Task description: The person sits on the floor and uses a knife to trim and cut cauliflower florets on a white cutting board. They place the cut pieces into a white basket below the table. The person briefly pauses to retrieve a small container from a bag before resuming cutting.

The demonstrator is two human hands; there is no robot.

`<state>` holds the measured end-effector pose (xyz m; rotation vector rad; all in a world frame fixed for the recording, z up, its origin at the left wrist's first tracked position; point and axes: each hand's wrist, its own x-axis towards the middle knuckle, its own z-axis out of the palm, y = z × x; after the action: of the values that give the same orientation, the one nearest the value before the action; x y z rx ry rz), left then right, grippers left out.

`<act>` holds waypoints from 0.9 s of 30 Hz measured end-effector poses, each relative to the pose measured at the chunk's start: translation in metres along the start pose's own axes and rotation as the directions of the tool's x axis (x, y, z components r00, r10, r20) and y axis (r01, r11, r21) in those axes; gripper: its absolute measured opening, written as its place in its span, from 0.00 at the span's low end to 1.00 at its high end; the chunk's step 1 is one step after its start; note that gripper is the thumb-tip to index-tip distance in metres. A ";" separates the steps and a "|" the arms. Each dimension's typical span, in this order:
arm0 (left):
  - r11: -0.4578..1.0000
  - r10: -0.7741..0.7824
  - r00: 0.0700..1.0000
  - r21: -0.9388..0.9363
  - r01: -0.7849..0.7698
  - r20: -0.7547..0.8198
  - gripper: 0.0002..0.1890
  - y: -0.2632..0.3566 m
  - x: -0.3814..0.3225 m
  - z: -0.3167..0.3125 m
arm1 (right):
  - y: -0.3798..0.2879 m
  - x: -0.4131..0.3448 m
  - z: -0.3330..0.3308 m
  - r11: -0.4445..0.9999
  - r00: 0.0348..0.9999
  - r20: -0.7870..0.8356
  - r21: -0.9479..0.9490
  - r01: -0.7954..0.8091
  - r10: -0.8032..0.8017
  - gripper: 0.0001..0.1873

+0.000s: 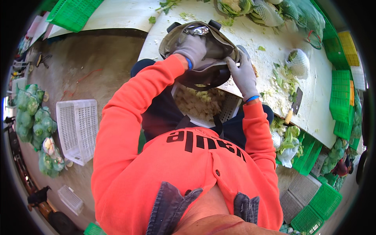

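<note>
A dark bag with a tan rim (164, 44) stands open at the table's near edge, above my lap. My left hand (191, 50), in a grey glove, reaches inside it; its fingers are hidden. Beyond that hand, something shiny like foil (196, 30) shows in the bag. My gloved right hand (243, 73) pinches the bag's right rim between thumb and fingers. Between my legs, under the bag, a white plastic crate (232, 108) holds cut cauliflower florets (199, 102). A knife with a dark, broad blade (298, 101) and wooden handle (289, 116) lies on the table to the right.
Leaves and crumbs litter the white tabletop (314, 88). A net-wrapped cauliflower (299, 64) sits right, more cauliflowers (235, 6) at the back. Green crates (340, 97) line the right side. An empty white crate (77, 130) and netted bags of vegetables (29, 108) stand on the floor at left.
</note>
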<state>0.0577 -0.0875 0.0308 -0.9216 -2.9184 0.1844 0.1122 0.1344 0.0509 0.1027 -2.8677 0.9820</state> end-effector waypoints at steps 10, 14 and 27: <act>0.951 -0.231 0.950 -0.256 0.175 -0.209 0.38 -0.031 -0.052 -0.058 | 0.024 0.026 0.005 0.796 0.952 0.243 0.531 -0.289 0.184 0.24; 0.628 -0.651 0.751 -0.477 0.615 0.112 0.49 -0.063 -0.093 -0.032 | 0.027 0.045 0.003 0.895 0.980 0.190 0.422 -0.143 0.068 0.18; -0.331 -0.754 0.650 -0.909 -0.254 0.093 0.17 -0.125 -0.085 -0.026 | -0.042 0.212 -0.022 0.911 0.999 0.049 0.411 -0.013 -0.008 0.17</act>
<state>0.0591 -0.2354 0.0711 0.1668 -1.6642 -2.3896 -0.0916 0.1091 0.1201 0.1586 -2.6519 1.5923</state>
